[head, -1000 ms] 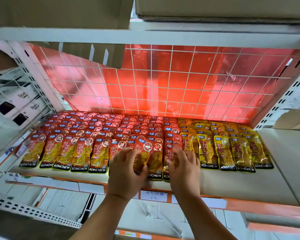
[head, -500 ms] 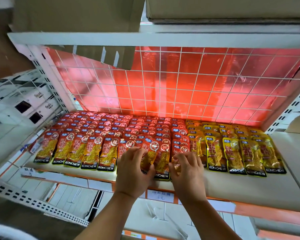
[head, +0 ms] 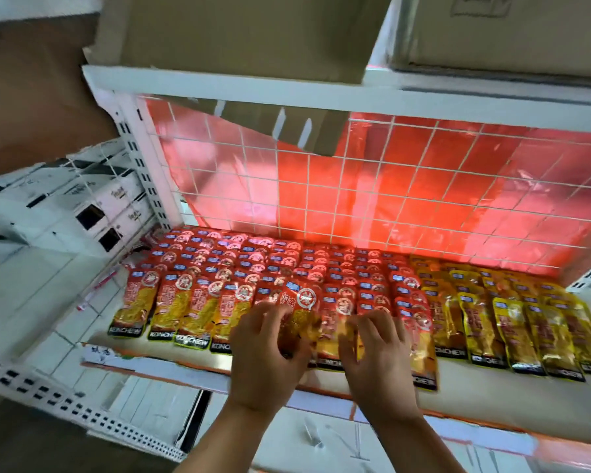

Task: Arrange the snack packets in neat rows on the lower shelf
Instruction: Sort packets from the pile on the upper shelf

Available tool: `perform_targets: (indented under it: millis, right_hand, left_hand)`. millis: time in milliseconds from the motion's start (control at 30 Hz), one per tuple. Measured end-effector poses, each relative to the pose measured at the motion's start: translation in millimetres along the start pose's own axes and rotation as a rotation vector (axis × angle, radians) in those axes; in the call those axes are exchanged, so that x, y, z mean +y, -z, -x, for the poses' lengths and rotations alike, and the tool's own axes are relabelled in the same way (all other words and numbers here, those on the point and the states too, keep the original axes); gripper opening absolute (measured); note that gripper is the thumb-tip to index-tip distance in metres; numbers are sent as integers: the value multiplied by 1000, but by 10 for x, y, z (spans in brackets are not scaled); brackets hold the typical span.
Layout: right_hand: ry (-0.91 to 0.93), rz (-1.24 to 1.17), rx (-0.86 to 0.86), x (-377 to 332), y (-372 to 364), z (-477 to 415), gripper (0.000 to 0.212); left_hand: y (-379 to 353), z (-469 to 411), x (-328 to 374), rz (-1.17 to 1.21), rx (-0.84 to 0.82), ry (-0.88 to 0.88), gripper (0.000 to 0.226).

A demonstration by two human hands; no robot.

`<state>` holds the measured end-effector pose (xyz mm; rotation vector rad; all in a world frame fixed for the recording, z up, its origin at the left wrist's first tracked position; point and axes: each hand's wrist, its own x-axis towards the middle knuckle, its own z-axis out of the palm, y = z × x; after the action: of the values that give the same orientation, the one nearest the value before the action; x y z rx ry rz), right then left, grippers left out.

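Note:
Rows of red snack packets (head: 239, 268) cover the left and middle of the lower shelf (head: 171, 367). Rows of yellow snack packets (head: 512, 322) fill the right part. My left hand (head: 265, 360) is at the front middle and grips one red packet (head: 302, 303), which sits tilted and raised above its neighbours. My right hand (head: 379, 363) lies beside it with spread, slightly bent fingers resting on the front red packets near the yellow ones. The hands hide the lower halves of those front packets.
A white wire grid (head: 389, 199) backed by red film closes the shelf's rear. Cardboard boxes (head: 246, 32) sit on the upper shelf (head: 287, 92). A perforated white upright (head: 140, 158) stands at the left, with white boxes (head: 82, 209) beyond it.
The view has swung so the shelf sits further right. My left hand has lifted and tilted one red front packet. My right hand stays on the neighbouring packets.

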<state>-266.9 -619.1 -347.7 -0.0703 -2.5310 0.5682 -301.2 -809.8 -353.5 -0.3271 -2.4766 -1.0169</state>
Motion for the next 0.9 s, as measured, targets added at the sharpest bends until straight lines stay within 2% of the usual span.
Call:
perform_targets:
  millis: [300,433,633,900]
  right_hand:
    - [52,-120,-104,-1299,-694,-170,34]
    - [73,-158,-134,-1782,-943,-196,26]
    - [84,-107,-141,-2066,-1132,-220,24]
    - [52,-116,-114,-2114,-1200,-210,23]
  left_hand:
    - [896,-99,-1149,-75,37,167,56]
    - [1223,-147,-1610,-122,56,247,58]
    - [1485,-213,-1872,-51,67,357,53]
    - [1493,-206,-2069,-105,39,343,55]
